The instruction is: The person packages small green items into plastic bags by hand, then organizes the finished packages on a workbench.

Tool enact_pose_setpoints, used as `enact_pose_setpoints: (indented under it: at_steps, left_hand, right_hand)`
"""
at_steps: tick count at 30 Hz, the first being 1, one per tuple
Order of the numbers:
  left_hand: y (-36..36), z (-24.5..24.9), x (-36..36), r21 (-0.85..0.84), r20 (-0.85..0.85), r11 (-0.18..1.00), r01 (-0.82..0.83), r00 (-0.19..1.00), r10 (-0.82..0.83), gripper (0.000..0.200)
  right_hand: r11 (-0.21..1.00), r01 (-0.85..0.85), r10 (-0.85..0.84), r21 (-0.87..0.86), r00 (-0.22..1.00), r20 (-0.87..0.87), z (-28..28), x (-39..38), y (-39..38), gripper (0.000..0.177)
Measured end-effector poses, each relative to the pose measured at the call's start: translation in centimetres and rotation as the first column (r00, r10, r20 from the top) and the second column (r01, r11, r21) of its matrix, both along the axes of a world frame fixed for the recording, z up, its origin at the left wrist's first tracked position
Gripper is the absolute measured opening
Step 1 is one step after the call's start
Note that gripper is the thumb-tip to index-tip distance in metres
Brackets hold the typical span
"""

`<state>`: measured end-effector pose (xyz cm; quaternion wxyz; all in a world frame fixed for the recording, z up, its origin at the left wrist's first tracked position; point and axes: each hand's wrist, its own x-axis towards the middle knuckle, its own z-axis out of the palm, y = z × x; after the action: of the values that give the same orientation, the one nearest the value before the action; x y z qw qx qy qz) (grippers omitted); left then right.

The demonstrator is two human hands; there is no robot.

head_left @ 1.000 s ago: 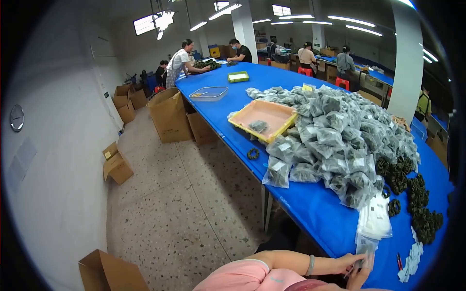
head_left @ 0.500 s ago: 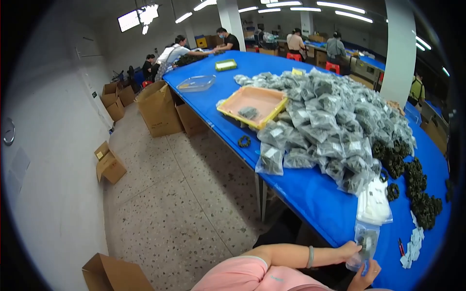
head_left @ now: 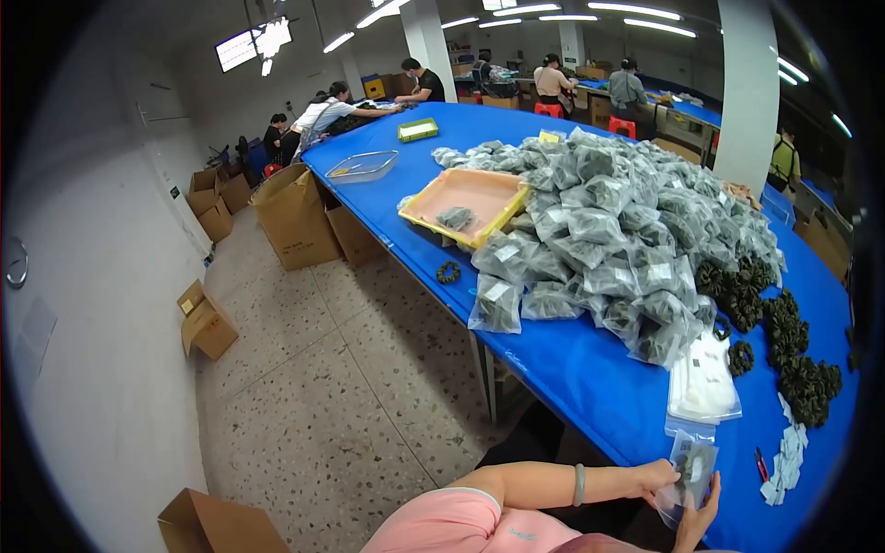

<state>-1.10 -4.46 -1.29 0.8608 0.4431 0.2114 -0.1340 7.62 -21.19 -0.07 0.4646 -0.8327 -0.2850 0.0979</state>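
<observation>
At the near edge of the blue table, a clear plastic bag (head_left: 693, 472) with a dark scrunchie and a pale label inside is held between both hands. My left hand (head_left: 656, 477), below a wrist with a bracelet, pinches the bag's left side. Along the lower right side, my right hand (head_left: 699, 519) grips it with fingers against the plastic. Just beyond lies a stack of flat clear bags (head_left: 704, 382). Dark green scrunchies (head_left: 809, 389) are heaped to the right, with pale blue labels (head_left: 786, 467) and a small red-handled tool (head_left: 761, 464) nearer me.
A large pile of filled bags (head_left: 608, 230) covers the table's middle. Beside it are a yellow-rimmed tray (head_left: 415, 214), a clear tray (head_left: 364, 167), a green tray (head_left: 418, 130) and a single scrunchie (head_left: 448, 272). Cardboard boxes (head_left: 293, 217) stand on the floor. Several people work farther back.
My right hand has moved up along the bag's right side, and the bag now faces me more flatly. The whole view has shifted slightly.
</observation>
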Motion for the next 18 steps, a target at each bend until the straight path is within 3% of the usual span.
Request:
enact_pose_setpoints:
  at_steps: [5,10,16,18]
  left_hand:
    - [-1.1,-0.5,0.5,-0.014,0.014,0.998,0.058,0.998,-0.057,0.029]
    - [-1.8,-1.0,2.2,-0.032,0.064,0.999,0.026,0.998,-0.024,0.029]
    - [-0.5,-1.7,3.2,-0.052,0.138,0.998,0.025,0.990,-0.017,0.030]
    - [-0.4,-1.9,3.4,0.000,0.104,1.000,-0.019,0.994,0.019,0.030]
  right_hand:
    - [0.984,0.179,-0.179,-0.013,0.984,-0.011,-3.7,1.6,-1.8,0.062]
    - [0.944,0.329,-0.328,0.006,0.941,0.082,-2.2,1.2,-0.7,0.053]
    - [0.964,0.135,-0.211,0.228,0.911,0.353,-2.2,0.9,0.7,0.045]
    - [0.974,0.197,-0.226,0.115,0.901,0.369,-4.6,3.7,0.8,0.047]
